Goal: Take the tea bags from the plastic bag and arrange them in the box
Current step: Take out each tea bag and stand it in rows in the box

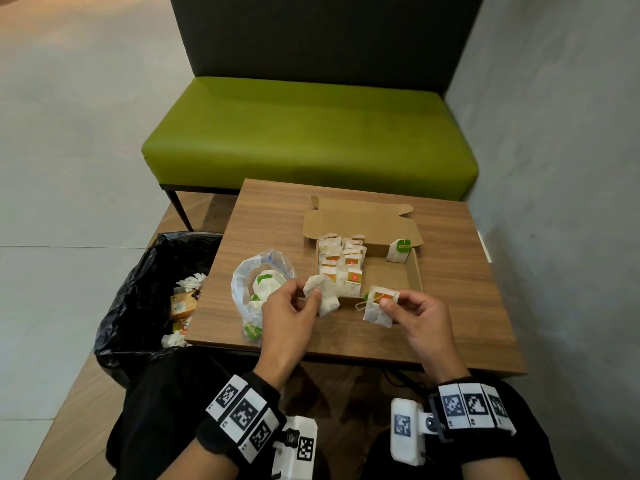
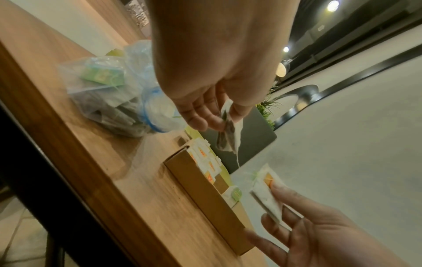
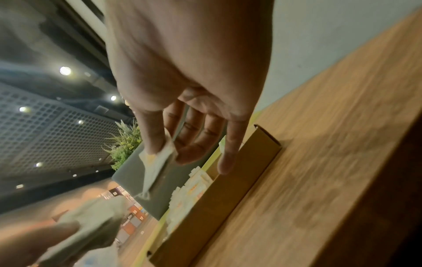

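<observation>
- My left hand (image 1: 291,315) is above the near part of the desk (image 1: 277,216), its fingers (image 2: 200,115) pinched on a plain white tea bag (image 1: 323,294) that hangs from them just off the box's near left corner.
- My right hand (image 1: 420,318) is just beside it, thumb and fingers (image 3: 157,139) clamped on a second tea bag (image 1: 379,306), the one with an orange tag and a loop of string; it is held over the near wall of the box (image 1: 415,271).
- In the left wrist view the two bags are apart, and a thin string trails down from the left one towards the right one; I cannot tell whether it joins them.
- The cardboard box lies open on the desk, lid flap folded back. A cluster of orange-tagged tea bags (image 1: 341,261) stands packed in its left half, and one green-tagged tea bag (image 1: 398,250) leans at the far right corner.
- The clear plastic bag (image 1: 258,282) lies on the desk left of the box, mouth open, with more green-tagged bags inside; my left hand covers part of it in the head view.
- A bin with a black liner (image 1: 145,296) stands on the floor off the left edge of the desk, holding crumpled paper and packaging.
- A green bench seat (image 1: 311,133) is beyond the desk.
</observation>
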Motion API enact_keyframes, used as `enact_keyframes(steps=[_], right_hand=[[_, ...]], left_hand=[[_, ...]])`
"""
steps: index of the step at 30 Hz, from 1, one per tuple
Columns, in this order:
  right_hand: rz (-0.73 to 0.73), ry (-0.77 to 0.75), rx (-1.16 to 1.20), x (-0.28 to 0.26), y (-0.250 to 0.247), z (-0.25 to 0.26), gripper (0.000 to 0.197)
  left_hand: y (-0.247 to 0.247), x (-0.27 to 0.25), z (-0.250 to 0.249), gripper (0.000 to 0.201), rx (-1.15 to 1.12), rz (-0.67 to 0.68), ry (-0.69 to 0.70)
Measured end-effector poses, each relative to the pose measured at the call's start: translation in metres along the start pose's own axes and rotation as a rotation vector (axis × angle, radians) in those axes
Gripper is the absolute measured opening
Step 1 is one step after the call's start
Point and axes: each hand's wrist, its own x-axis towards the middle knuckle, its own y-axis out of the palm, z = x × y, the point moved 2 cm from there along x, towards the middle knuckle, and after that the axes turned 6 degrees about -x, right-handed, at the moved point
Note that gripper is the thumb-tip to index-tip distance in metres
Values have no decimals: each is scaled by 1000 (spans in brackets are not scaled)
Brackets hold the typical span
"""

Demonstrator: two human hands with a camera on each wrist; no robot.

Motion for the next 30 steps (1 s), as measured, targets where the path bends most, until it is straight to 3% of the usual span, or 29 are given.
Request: enact_keyframes(steps=[6, 12, 16, 21, 23, 26, 30], right_hand=[[-56, 55, -275, 3, -18, -18, 10], [-74, 79, -318, -2, -29, -21, 11], [-106, 92, -264, -1, -31, -13, 10], [-76, 22, -322, 14, -20, 17, 9], [-74, -17, -369, 28, -14, 24, 11], [-75, -78, -510, 50, -4, 25, 18], [-5, -134, -718, 70, 15, 23, 19]], left_hand=[[-4, -5, 2, 8, 55, -67, 57], [-9, -6, -6, 6, 68, -119, 101], [-2, -11, -6, 5, 172, 58, 78], [8, -26, 0, 9, 317, 590, -10], [6, -33, -1, 8, 279, 713, -27], [0, -37, -7, 6, 164, 706, -2], [-8, -29, -10, 10, 105, 588, 3]])
